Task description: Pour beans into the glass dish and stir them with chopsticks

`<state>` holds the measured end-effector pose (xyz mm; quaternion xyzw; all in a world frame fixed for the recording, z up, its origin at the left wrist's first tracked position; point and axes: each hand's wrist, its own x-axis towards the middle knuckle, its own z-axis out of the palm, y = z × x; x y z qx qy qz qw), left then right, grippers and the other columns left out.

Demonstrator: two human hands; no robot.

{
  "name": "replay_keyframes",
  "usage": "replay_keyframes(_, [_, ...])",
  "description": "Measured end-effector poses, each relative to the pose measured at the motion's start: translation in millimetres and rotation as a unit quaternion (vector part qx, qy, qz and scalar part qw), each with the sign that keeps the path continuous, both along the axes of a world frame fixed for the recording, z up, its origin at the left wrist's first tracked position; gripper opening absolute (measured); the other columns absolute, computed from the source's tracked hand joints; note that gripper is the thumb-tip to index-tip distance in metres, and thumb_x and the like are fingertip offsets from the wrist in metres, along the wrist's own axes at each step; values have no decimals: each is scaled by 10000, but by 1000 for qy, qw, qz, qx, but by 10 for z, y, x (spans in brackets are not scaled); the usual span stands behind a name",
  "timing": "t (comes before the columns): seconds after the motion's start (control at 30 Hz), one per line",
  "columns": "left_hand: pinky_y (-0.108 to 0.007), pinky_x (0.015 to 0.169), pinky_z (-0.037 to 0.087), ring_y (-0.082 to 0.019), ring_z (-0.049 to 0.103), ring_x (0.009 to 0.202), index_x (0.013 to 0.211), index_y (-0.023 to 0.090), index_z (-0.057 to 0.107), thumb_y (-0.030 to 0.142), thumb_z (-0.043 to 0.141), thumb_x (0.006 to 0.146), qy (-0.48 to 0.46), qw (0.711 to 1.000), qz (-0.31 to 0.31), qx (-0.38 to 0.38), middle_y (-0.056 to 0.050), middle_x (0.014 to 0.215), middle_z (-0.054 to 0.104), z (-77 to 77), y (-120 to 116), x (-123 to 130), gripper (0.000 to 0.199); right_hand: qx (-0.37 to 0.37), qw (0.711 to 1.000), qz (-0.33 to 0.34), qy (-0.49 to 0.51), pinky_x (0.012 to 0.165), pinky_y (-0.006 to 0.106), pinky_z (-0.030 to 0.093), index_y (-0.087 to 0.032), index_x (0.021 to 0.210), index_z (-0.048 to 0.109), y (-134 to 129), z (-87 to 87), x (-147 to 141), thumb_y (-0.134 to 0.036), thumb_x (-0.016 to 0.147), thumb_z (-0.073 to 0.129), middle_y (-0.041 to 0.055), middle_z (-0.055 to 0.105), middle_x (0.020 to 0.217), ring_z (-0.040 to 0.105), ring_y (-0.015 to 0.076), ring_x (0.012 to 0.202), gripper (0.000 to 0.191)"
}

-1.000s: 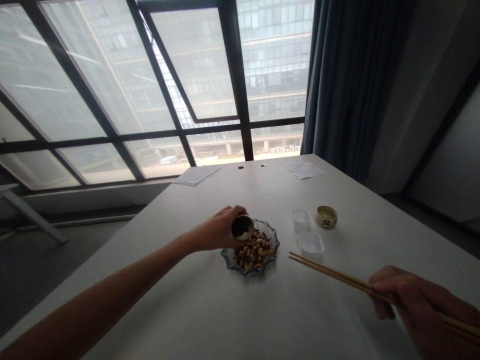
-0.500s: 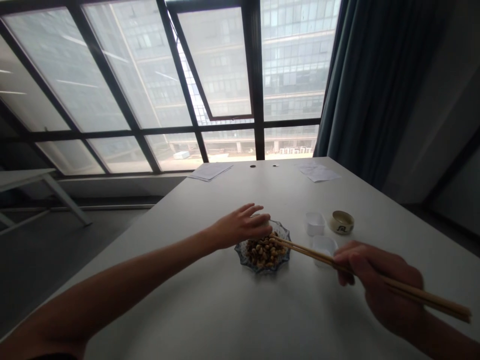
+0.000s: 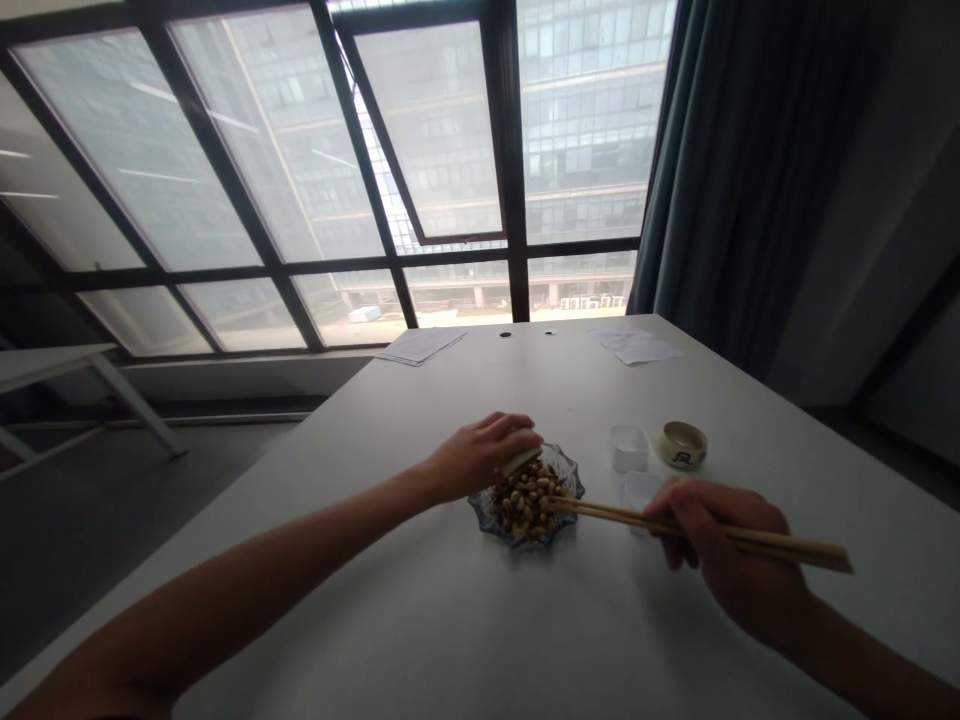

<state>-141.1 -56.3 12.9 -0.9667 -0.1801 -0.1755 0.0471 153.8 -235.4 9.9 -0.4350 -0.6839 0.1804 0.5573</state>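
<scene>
A scalloped glass bowl [image 3: 551, 540] full of nuts or beans [image 3: 521, 505], too small to name exactly, rests on the white table. My left hand [image 3: 484, 448] is closed on a small beige cup [image 3: 522, 462], tipped over the bowl's far side; its inside is hidden from me. In my right hand [image 3: 727, 545] is a pair of wooden chopsticks [image 3: 607, 512], whose tips reach the bowl's contents from the right. Beyond that hand stand two small clear plastic containers, the far one [image 3: 628, 448] in full view and the near one [image 3: 640, 488] partly covered by my fingers.
A beige cup with a dark character [image 3: 682, 446] stands right of the containers. Papers [image 3: 424, 346] lie at the table's far left, and a loose sheet [image 3: 639, 346] at the far right. Windows rise behind; a dark curtain [image 3: 720, 180] hangs at right.
My left hand has tipped, so the beige cup under its fingers shows more. The right hand has moved left and the chopstick tips have dropped lower into the bowl's contents.
</scene>
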Motion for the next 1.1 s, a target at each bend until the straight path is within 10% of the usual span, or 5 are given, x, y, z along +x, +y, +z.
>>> replay_keyframes(0.4, [-373, 1010, 575, -256, 665, 1173, 1342, 223, 576, 255, 867, 729, -201, 963, 42, -177, -102, 1293, 647, -110, -176, 139, 679, 16, 997, 64, 44, 564, 260, 496, -175, 811, 725, 445, 196, -365, -368, 1057, 597, 15, 705, 667, 645, 136, 570, 338])
replay_keyframes(1.1, [-396, 1089, 525, -266, 590, 1279, 1400, 258, 565, 224, 833, 786, -203, 958, 22, -199, -107, 1395, 579, -182, -170, 138, 671, 2, 998, 37, -56, 572, 289, 415, -183, 726, 655, 522, 281, -424, -326, 1076, 544, 4, 654, 659, 587, 130, 575, 393])
